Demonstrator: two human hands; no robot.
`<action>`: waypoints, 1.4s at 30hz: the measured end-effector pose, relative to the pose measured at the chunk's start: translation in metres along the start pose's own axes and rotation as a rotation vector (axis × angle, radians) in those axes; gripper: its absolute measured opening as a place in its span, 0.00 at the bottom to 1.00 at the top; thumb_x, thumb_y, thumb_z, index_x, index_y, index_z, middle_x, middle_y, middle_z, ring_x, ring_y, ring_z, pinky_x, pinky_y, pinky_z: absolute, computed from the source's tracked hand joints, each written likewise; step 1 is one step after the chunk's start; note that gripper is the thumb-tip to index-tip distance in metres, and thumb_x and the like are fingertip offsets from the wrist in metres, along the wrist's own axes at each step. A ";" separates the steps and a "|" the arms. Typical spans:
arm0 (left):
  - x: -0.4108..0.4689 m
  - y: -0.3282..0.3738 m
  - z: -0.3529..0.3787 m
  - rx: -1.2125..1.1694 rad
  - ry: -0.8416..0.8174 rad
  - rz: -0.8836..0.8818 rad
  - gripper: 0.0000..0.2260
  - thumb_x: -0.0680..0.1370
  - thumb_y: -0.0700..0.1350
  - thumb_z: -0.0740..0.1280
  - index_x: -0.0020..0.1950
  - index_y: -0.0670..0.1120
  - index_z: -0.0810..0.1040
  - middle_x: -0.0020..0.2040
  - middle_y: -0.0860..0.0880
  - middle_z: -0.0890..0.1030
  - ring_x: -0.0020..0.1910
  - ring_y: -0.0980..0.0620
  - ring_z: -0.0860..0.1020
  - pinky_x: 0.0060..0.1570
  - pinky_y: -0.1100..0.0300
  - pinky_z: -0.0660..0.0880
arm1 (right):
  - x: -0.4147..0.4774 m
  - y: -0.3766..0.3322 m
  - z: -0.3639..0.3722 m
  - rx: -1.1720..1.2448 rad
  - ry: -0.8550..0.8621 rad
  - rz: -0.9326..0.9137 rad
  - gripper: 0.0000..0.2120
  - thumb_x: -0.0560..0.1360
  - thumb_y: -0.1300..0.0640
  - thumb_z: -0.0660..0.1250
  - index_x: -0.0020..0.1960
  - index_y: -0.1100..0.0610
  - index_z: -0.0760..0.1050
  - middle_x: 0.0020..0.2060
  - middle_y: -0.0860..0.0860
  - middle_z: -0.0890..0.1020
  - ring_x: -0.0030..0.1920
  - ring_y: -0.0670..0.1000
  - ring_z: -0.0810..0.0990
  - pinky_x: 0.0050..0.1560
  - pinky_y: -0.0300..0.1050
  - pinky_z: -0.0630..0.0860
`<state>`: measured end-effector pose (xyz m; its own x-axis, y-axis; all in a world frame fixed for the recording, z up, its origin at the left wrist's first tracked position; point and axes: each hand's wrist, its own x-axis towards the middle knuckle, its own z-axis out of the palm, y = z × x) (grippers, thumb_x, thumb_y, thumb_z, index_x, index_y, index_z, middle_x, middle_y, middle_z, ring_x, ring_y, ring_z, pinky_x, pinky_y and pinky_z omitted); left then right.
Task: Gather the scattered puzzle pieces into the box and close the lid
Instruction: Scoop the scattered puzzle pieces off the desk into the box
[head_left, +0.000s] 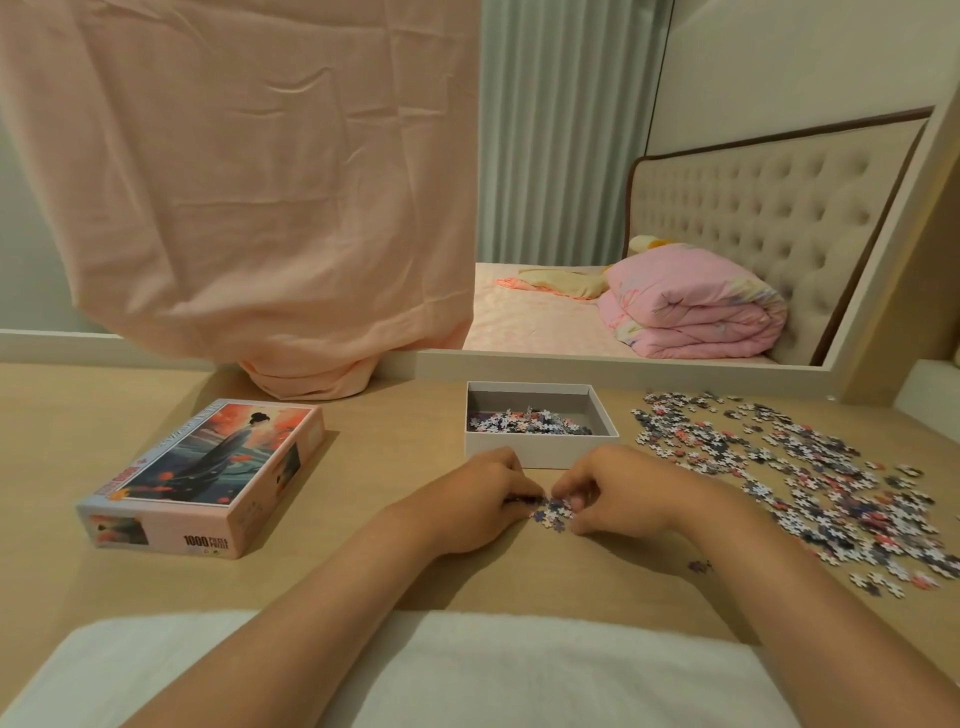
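Just short of the box, on its near side, the left hand and right hand are meeting over a small cluster of pieces, both sets of fingers curling in and pinching it from either side. With the box lying straight beyond the cluster, the lift is likely going forward over the near wall. The main scatter is sitting right of the box, nearer the right hand; the lid is lying well to its left.

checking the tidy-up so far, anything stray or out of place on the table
Yes: a stray piece lies alone by the right forearm, apart from the big scatter right of the open box. Easy to miss.
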<state>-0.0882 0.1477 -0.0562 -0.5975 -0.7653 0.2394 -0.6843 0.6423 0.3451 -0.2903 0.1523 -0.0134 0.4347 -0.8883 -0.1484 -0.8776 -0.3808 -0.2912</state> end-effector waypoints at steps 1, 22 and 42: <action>0.001 0.001 0.000 -0.005 -0.004 0.004 0.13 0.79 0.44 0.66 0.63 0.49 0.81 0.50 0.47 0.74 0.49 0.51 0.74 0.49 0.64 0.66 | 0.002 -0.001 0.002 0.008 0.027 -0.005 0.17 0.73 0.53 0.73 0.61 0.50 0.81 0.40 0.43 0.81 0.43 0.44 0.79 0.46 0.38 0.75; -0.003 -0.002 -0.010 0.011 -0.001 -0.085 0.11 0.77 0.48 0.70 0.58 0.53 0.82 0.48 0.50 0.76 0.42 0.57 0.71 0.40 0.69 0.64 | 0.012 -0.019 0.014 0.204 0.143 0.125 0.17 0.66 0.49 0.80 0.53 0.50 0.83 0.38 0.44 0.80 0.37 0.43 0.76 0.35 0.35 0.68; 0.007 -0.007 -0.005 -0.124 0.064 -0.095 0.03 0.73 0.45 0.75 0.45 0.50 0.83 0.40 0.55 0.82 0.38 0.61 0.76 0.37 0.74 0.67 | 0.014 -0.016 0.007 0.432 0.050 0.153 0.05 0.69 0.66 0.75 0.43 0.60 0.83 0.38 0.60 0.85 0.30 0.51 0.82 0.36 0.46 0.83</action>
<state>-0.0851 0.1375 -0.0523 -0.5021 -0.8259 0.2565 -0.6772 0.5599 0.4774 -0.2687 0.1479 -0.0170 0.2866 -0.9415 -0.1776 -0.7616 -0.1114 -0.6384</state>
